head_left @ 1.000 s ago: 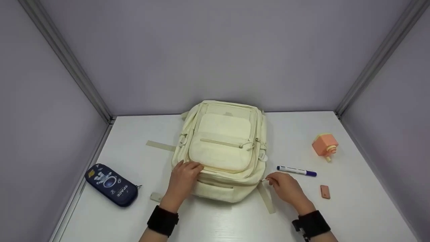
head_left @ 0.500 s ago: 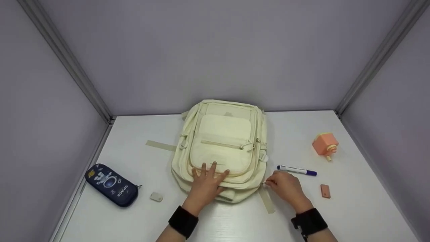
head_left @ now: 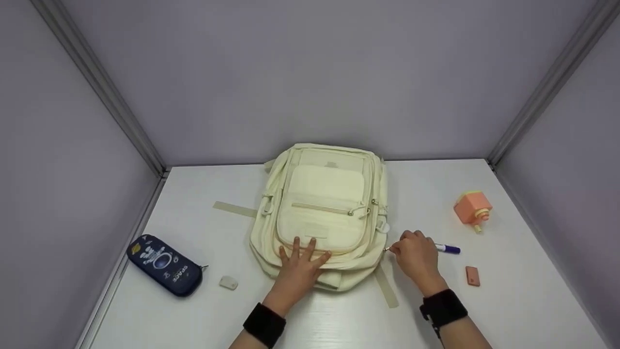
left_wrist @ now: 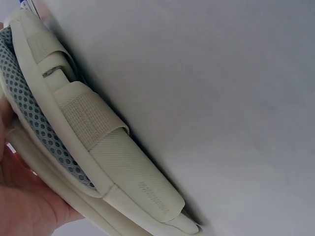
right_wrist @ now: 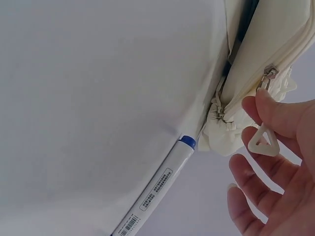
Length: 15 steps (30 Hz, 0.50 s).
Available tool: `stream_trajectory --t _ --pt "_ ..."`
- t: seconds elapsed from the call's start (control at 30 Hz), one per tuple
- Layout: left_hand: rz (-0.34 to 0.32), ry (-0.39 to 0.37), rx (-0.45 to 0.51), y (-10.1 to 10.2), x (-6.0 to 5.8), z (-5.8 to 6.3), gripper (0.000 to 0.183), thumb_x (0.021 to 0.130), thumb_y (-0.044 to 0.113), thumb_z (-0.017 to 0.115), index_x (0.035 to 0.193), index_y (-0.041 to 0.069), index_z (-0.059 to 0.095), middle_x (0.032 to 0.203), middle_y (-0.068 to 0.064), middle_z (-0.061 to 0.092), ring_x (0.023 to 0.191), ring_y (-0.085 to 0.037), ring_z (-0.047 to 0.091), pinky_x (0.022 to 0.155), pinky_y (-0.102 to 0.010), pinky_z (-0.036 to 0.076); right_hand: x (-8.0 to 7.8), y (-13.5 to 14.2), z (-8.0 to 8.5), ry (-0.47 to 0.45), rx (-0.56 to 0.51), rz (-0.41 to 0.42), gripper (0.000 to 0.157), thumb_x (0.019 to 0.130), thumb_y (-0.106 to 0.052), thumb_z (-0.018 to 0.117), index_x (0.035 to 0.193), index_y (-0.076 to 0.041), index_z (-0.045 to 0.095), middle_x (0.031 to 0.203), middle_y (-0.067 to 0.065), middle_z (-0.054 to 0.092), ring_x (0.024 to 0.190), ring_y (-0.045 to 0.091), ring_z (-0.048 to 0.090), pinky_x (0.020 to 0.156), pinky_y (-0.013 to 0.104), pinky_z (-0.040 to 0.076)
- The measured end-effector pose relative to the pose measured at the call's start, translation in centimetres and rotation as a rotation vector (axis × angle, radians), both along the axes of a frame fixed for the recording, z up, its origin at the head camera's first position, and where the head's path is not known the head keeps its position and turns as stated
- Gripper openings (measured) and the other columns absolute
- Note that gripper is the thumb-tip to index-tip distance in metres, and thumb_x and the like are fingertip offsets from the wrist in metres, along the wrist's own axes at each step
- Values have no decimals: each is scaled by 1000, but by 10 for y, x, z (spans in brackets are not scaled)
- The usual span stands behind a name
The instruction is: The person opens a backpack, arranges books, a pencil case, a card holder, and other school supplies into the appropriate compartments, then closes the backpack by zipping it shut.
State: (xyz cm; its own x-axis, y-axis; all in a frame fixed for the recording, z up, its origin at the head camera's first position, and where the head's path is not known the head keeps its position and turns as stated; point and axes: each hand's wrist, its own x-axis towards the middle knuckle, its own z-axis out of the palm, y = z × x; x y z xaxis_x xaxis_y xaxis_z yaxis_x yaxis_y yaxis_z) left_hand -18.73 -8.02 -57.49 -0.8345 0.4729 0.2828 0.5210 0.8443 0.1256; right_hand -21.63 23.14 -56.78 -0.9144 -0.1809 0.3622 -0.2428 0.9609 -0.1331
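A cream backpack (head_left: 325,180) lies front side up on the white table. My left hand (head_left: 296,272) rests on its lower front with fingers spread. In the left wrist view, that hand (left_wrist: 24,196) is beside the bag's grey mesh padding (left_wrist: 37,115) and webbing strap (left_wrist: 123,152). At the bag's right side, my right hand (head_left: 417,257) pinches a zipper pull. The right wrist view shows thumb and forefinger on this pull, its white triangular end (right_wrist: 264,142) hanging below them and its metal slider (right_wrist: 270,72) on the zipper.
A blue-capped marker (head_left: 448,249) lies partly behind the right hand. Farther right are an orange block-shaped item (head_left: 471,207) and a small pink block (head_left: 472,276). At left lie a navy space-print pencil case (head_left: 165,265) and a small pale block (head_left: 228,282).
My left hand has moved right from the bag's lower left edge and now lies spread on its front. The right hand has moved slightly up along the bag's side with the zipper pull.
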Motion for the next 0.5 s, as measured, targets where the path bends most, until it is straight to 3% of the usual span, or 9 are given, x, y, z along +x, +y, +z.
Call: stream_trajectory --t 0.33,0.5 --pt "-12 -50 9 0 2 -1 38 92 34 68 130 35 64 147 -16 45 132 -57 32 91 -80 26 -29 6 -2 -3 19 -57 6 81 -17 81 75 -15 80 83 6 59 83 32 54 77 54 40" --pt "-7 -131 -1 1 0 7 34 92 34 68 126 34 68 148 -16 44 134 -56 30 92 -80 24 -43 7 0 -34 13 -99 6 82 -18 79 77 -15 81 84 8 60 86 34 55 79 56 38"
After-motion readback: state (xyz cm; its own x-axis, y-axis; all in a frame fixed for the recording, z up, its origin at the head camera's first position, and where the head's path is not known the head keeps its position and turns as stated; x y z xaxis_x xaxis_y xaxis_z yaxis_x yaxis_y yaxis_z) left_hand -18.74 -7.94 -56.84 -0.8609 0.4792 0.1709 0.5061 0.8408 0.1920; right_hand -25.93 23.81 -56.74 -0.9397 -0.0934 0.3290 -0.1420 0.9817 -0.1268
